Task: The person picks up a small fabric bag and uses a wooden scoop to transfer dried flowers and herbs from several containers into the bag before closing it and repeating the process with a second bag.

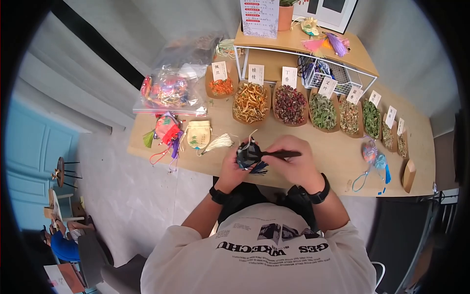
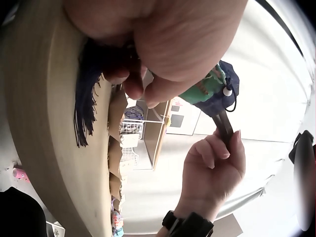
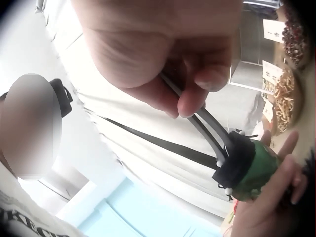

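My left hand [image 1: 230,167] holds a small green drawstring pouch [image 3: 257,170] with a dark navy neck and white cord beads. Below that hand, in the left wrist view, hangs a navy tassel [image 2: 87,108]. Dark tongs [image 3: 208,134] are pinched between the thumb and fingers of my right hand [image 1: 296,158]. Both prongs reach down into the pouch's mouth, so their tips are hidden. The two hands work close together over the table's [image 1: 196,164] near edge.
Labelled paper trays of dried herbs curve along the table, among them orange-brown strips [image 1: 250,104], dark red buds [image 1: 290,105] and green leaves [image 1: 323,111]. Finished-looking sachets [image 1: 167,128], a cream pouch [image 1: 199,134] and a plastic bag [image 1: 171,90] lie left. A blue-tasselled sachet [image 1: 369,153] lies right.
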A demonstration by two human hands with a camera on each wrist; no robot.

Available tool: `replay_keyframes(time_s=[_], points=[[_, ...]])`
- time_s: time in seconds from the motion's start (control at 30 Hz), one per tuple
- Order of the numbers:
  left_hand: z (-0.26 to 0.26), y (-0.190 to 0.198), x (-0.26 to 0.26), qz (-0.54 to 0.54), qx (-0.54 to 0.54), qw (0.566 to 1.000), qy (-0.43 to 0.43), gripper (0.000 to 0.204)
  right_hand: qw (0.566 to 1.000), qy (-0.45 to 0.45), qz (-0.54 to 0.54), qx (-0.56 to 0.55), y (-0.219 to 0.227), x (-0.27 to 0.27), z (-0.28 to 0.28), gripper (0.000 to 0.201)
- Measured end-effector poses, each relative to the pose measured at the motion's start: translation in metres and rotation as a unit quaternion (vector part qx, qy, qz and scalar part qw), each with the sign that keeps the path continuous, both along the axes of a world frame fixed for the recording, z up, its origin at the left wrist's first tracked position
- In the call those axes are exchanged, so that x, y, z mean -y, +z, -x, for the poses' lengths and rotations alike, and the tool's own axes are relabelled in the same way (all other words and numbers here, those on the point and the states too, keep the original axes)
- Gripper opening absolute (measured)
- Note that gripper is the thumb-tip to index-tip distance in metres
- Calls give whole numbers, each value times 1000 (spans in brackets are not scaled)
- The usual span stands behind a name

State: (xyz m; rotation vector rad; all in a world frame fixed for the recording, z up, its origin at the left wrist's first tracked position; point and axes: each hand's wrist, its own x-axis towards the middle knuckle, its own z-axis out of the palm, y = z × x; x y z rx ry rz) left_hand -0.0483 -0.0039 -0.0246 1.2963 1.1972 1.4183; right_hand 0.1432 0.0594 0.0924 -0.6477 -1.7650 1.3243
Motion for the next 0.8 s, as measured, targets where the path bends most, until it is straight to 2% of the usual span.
replay_keyframes(time_s=[0.03,0.1,0.13,0.17,0.27,0.33,0.37,0.43,0.53,0.63,0.7,0.77,0.8], points=[[-1,1,0,-8,3,1000,-1,65,1000,0,2,0,-3,0,3,16],[-3,5,1,-16,4,1000,0,68,989,-11,-111,102,-11,-3,9,19],[-4,7,0,-28,-71,997,10,69,997,-10,-38,63,-12,0,14,17],[-5,10,0,-39,-146,988,21,70,997,-10,-38,62,-13,0,15,17],[-12,21,0,-18,-204,978,40,71,993,-19,-63,98,-14,-2,16,15],[-14,24,0,-16,-216,976,31,69,996,15,44,80,-13,-4,13,15],[-14,24,0,-14,-225,974,24,67,996,15,43,78,-15,-6,12,15],[-13,13,-3,-23,-223,974,26,66,990,19,134,45,-23,-13,7,13],[-13,4,-2,-29,-217,975,21,65,989,12,146,13,-40,-17,0,12],[-14,7,3,-40,-221,974,23,68,981,19,191,36,-29,-11,-6,12],[-14,7,4,-44,-241,969,17,68,985,20,172,-3,-35,-9,-6,13],[-13,5,4,-43,-240,970,12,69,984,-34,173,-17,-35,-6,-6,13],[-13,4,5,-37,-238,971,6,70,985,-33,169,-18,-34,-5,-7,13]])
